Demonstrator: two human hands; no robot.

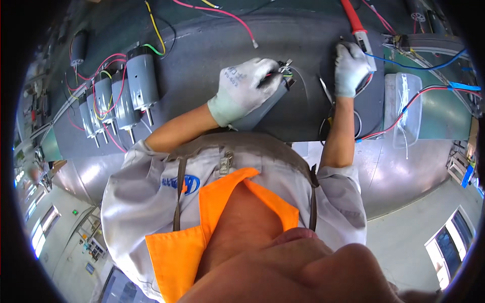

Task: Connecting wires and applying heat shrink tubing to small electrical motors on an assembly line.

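In a white glove, my left hand (247,88) is closed around the upper end of a grey cylindrical motor (265,108), which lies tilted near the table's front edge. Metal terminals and short green-yellow wires (288,73) stick out by the fingertips. Farther right, my right hand (352,68), also gloved, is curled closed, with a small dark tip showing above its fingers; what it holds is mostly hidden. Right beside that hand lies a red and pale grey handled tool (361,38). Below it is a thin, pointed metal tool (325,90).
Several grey motors (142,78) with red, yellow and green leads stand grouped at the left. A clear plastic tray (410,108) with white ties lies at the right. Red-black and blue cables cross there. A pink wire (237,22) hangs over the dark table mat (202,55).
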